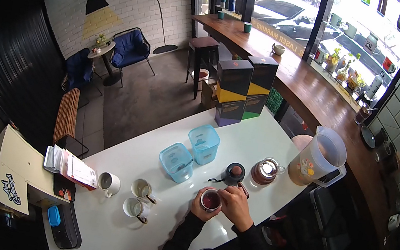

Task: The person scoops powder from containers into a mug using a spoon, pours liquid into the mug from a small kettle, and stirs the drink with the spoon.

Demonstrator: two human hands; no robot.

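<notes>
My left hand (201, 208) is wrapped around a small cup (210, 200) of dark red liquid, held over the white table. Curled at the cup's right side is my right hand (235, 206), its fingertips against the rim; whatever is under those fingers is hidden. Just beyond the hands stands a black gooseneck kettle (234, 174) with a round brown lid knob, its handle close to my right knuckles. A glass server (265, 171) with dark liquid sits to the kettle's right. Two light blue containers, one upright (203, 145) and one tilted-looking (176, 162), stand beyond to the left.
On the left are a white mug (109, 184) and two more mugs (141, 189) (135, 209). A large plastic pitcher (319, 156) stands at the table's right end. Stacked dark boxes (234, 81) occupy the far corner. A wooden counter (308, 81) curves along the window.
</notes>
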